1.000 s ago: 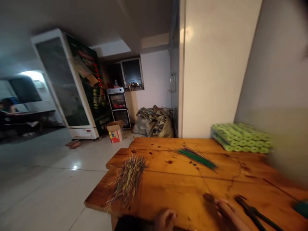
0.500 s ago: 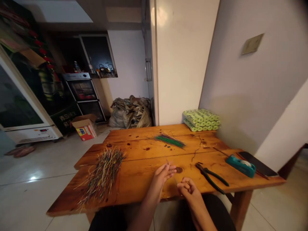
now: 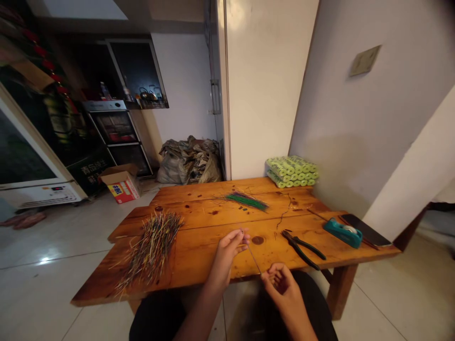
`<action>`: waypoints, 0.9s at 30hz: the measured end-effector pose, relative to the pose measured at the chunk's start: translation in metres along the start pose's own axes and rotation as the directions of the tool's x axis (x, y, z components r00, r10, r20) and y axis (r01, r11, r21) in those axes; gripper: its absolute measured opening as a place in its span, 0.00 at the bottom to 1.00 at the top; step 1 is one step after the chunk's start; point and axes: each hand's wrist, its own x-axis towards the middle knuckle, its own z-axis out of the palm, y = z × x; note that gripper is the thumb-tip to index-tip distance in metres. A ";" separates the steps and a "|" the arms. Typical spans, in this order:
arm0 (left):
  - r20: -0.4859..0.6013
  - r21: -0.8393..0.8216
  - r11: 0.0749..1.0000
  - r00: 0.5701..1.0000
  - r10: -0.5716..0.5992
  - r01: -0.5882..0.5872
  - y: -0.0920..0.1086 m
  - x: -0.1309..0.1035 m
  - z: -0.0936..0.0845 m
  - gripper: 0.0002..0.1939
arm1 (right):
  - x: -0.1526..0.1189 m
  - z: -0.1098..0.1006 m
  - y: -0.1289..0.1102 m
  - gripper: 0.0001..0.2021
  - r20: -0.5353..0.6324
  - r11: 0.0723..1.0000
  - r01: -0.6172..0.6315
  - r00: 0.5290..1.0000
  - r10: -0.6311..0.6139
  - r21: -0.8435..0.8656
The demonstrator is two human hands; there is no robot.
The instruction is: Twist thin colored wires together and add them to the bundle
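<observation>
A thin dark wire (image 3: 254, 258) stretches between my two hands above the table's front edge. My left hand (image 3: 232, 244) pinches its upper end between thumb and forefinger. The lower end is pinched by my right hand (image 3: 279, 282), its other fingers curled. Right of my hands, black-handled pliers (image 3: 304, 249) lie with their handles apart. A large pile of mixed-colour wires (image 3: 152, 251) is on the table's left side, and a smaller bundle of green wires (image 3: 247, 201) lies further back.
Wooden table (image 3: 199, 265). At its right are a teal tape dispenser (image 3: 343, 232) and a dark flat object (image 3: 366, 230). Green patterned rolls (image 3: 292, 171) stand at the back by a tall white cabinet (image 3: 266, 85). Small dark bits and a twisted wire lie mid-table.
My hands have moved apart, and a longer stretch of wire shows between them. The camera view has shifted slightly, so the tabletop things sit a little further left and higher.
</observation>
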 end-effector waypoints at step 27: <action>0.030 0.028 0.997 0.997 -0.075 0.074 -0.023 -0.025 -0.002 0.19 | -0.014 -0.010 0.020 0.10 0.003 0.930 0.099 0.994 -0.105 -0.354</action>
